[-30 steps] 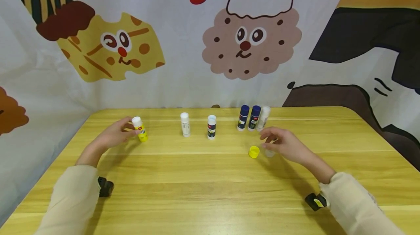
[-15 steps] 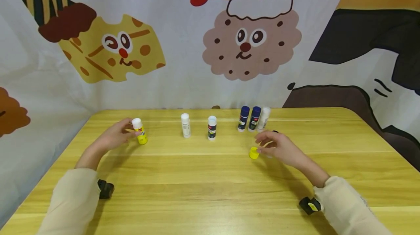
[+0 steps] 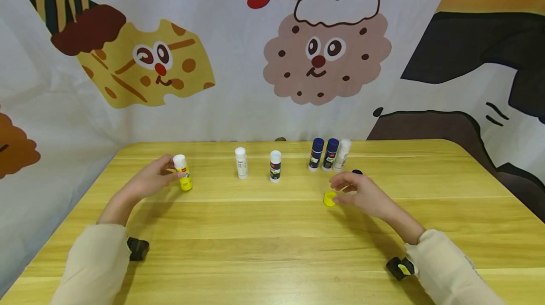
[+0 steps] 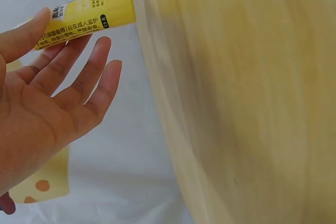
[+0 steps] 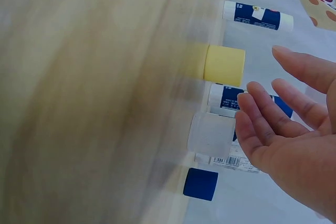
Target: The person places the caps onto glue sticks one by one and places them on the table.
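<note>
My left hand [image 3: 151,179] pinches a yellow glue stick [image 3: 185,182] between thumb and fingers, white end up and yellow base down. The left wrist view shows the thumb on its label, with the other fingers spread below. Beside a small yellow cap [image 3: 329,199], my right hand [image 3: 367,196] hovers with loosely bent fingers and nothing in them. In the right wrist view the yellow cap [image 5: 226,65] stands on the table in front of the thumb and fingertips. A translucent cap [image 5: 210,135] and a dark blue cap [image 5: 200,184] stand close by.
At the middle back of the wooden table [image 3: 255,253] stand a white glue stick [image 3: 241,164] and a white-topped navy-label one [image 3: 275,168]. Farther right are two blue-capped glue sticks [image 3: 315,156] and a white one [image 3: 342,156]. A printed curtain [image 3: 238,82] hangs behind.
My right hand has moved left, from over the translucent cap to beside the yellow cap. The left hand has lowered the yellow glue stick slightly.
</note>
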`<state>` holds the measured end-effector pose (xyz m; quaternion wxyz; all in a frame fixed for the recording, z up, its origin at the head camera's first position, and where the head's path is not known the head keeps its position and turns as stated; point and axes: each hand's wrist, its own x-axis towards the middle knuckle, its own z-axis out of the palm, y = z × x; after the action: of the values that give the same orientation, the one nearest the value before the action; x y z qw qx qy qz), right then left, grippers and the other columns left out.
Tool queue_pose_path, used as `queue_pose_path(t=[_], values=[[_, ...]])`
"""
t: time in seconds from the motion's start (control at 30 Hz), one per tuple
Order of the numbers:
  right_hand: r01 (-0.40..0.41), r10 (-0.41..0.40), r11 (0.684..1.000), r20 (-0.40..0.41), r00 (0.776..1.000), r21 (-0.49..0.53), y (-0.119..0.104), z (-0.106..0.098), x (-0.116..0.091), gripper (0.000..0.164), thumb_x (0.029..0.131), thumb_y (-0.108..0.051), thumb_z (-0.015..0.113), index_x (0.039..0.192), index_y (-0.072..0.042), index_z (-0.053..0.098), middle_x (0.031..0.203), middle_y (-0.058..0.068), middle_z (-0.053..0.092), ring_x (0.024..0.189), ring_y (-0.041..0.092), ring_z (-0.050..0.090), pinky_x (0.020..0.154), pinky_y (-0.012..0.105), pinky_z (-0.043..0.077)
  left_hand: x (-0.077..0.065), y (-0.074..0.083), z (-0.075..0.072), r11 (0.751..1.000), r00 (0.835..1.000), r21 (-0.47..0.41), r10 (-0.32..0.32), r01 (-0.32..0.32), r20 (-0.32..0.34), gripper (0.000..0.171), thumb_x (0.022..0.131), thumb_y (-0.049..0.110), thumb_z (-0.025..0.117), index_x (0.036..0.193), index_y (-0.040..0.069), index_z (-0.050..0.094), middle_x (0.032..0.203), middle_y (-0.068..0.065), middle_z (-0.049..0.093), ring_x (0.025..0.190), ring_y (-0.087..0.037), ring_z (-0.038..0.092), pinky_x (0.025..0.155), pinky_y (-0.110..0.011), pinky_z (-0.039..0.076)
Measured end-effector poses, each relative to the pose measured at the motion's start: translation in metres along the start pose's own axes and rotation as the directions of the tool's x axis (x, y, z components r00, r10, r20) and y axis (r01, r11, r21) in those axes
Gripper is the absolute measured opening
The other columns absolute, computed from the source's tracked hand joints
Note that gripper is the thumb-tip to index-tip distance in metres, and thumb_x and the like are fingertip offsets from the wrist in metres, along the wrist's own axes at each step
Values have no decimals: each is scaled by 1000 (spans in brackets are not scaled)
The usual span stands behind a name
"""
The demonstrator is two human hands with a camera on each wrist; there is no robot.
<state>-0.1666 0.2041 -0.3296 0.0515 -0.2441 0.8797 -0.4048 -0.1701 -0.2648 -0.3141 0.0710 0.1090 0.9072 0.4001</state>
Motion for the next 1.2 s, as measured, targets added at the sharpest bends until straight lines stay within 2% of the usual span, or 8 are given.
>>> queue_pose_path(t=[0.3,0.77,1.2], values=[[-8,8,999,12,1000,-45,-1,0,2,34,78,-2,70,109,6,57,100,15,60,92,29,56,84,47,43,-4,10,3,999,999,38,40,-40,-1,37,95,21,51,119,-6,43,116,-23,51,110,-41,47,86,-51,41],[-30,33,997,50,998,-76,-1,0,7,39,77,-2,71,112,5,56,101,13,61,94,29,56,86,49,40,-6,27,11,995,995,35,93,-95,34,35,94,22,52,118,-3,45,114,-17,53,110,-40,48,87,-54,39],[-55,63,994,86,994,-90,0,1,11,37,77,-2,71,111,4,57,99,10,62,94,28,56,87,50,38,-10,46,23,980,981,66,181,-185,63,27,93,14,55,113,-2,50,105,-12,58,101,-32,54,82,-47,44]])
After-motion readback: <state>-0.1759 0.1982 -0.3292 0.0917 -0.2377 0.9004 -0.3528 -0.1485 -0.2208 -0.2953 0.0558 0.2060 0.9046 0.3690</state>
